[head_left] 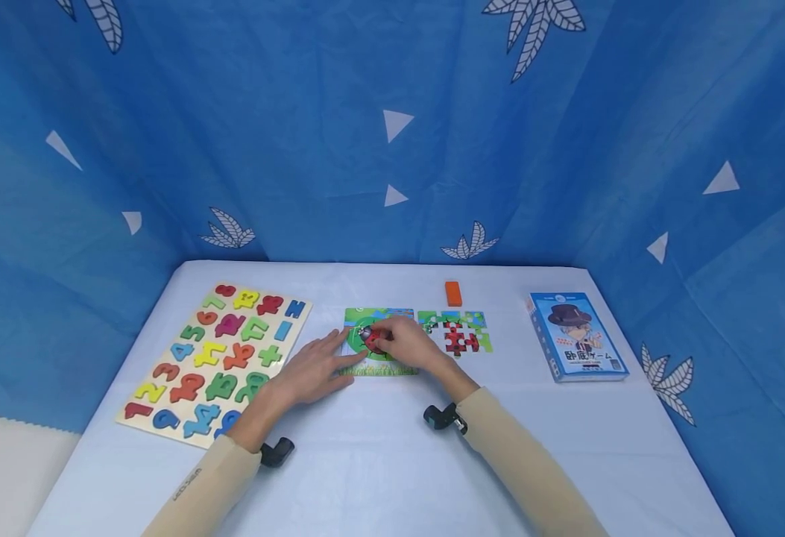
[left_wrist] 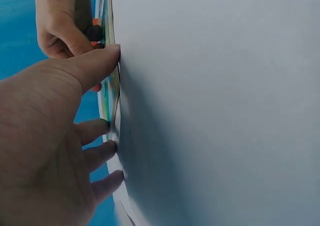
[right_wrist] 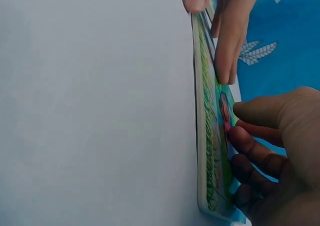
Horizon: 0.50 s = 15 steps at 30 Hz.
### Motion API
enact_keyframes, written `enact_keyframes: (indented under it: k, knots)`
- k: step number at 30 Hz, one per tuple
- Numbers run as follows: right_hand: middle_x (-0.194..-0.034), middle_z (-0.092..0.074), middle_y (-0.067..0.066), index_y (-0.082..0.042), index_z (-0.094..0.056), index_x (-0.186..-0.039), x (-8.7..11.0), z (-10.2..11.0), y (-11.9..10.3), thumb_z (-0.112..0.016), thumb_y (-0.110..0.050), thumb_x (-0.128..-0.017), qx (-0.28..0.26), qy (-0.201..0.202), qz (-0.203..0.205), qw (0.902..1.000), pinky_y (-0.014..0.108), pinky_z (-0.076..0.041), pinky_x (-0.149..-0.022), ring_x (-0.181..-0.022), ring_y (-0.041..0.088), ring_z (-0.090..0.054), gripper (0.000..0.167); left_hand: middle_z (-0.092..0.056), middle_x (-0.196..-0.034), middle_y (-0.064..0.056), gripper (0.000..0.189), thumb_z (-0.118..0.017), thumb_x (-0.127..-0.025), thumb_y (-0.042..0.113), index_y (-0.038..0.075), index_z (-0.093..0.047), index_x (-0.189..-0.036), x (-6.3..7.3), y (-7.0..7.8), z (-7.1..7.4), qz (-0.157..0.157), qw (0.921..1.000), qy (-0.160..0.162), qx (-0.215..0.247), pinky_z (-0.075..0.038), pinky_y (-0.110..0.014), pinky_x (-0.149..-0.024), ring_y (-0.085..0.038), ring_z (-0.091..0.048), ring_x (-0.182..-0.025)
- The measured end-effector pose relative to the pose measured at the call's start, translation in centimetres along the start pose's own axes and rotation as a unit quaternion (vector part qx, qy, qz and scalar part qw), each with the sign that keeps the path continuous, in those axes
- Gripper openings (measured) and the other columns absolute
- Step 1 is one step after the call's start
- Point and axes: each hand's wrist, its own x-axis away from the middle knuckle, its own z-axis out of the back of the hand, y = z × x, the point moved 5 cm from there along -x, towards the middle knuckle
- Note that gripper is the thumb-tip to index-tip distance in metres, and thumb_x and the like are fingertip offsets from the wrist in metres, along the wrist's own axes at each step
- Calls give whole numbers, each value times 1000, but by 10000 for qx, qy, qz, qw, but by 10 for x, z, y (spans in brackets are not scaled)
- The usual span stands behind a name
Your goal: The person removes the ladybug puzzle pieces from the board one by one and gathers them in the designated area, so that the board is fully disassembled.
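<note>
A ladybug puzzle board (head_left: 382, 369) with a grass border lies flat on the table. In the head view, my left hand (head_left: 311, 369) rests at its left side, fingers spread. The left thumb (left_wrist: 107, 58) touches the board's near edge in the left wrist view. Over the red ladybug, my right hand (head_left: 405, 343) has its thumb and index finger brought together, apparently pinching a small puzzle piece. The right wrist view shows those curled fingers (right_wrist: 250, 146) against the board's red area; the piece is mostly hidden. Loosely laid jigsaw pieces (head_left: 455, 341) in red and green lie just right of the board.
A number board (head_left: 271, 313) with colourful figures lies at the left. An orange block (head_left: 454, 294) sits behind the jigsaw pieces. At the right lies a blue game box (head_left: 578, 335). Blue curtains (head_left: 338, 149) enclose the white table (head_left: 379, 477) at the back and sides.
</note>
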Motion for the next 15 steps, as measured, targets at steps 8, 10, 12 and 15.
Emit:
enact_keyframes:
  k: [8,10,12,15]
  knots:
    - [-85,-58,-4,-13,-68,-132,-3,-7,-3,-68,-25,-97,464,-54,111,9988,26,-44,-64,-77,12,-52,37,-19,-166,-19,53,-60,-100,43,29,-48,-151,-1,0,-1,23,10000,-74,-51,-29,-59,-117,-39,-21,-152]
    - [-84,-57,-4,-13,-68,-132,-3,-7,-4,-68,-25,-97,500,-42,133,9987,26,-44,-64,-76,12,-52,36,-20,-166,-19,53,-60,-101,43,30,-49,-150,-1,0,-1,36,9999,-74,-72,-29,-59,-117,-38,-21,-152]
    - [-83,-57,-5,-14,-69,-131,-3,-8,-4,-68,-25,-97,521,-21,145,9985,27,-43,-64,-76,12,-52,35,-20,-165,-19,52,-60,-101,43,30,-49,-150,-1,0,-1,31,9999,-64,-88,-29,-60,-116,-39,-22,-152]
    - [-81,-57,-6,-15,-69,-129,-4,-8,-5,-68,-26,-97,560,27,158,9983,29,-42,-68,-75,12,-51,34,-20,-165,-20,52,-60,-101,42,30,-50,-150,0,0,0,33,9999,-62,-96,-30,-60,-116,-39,-22,-152]
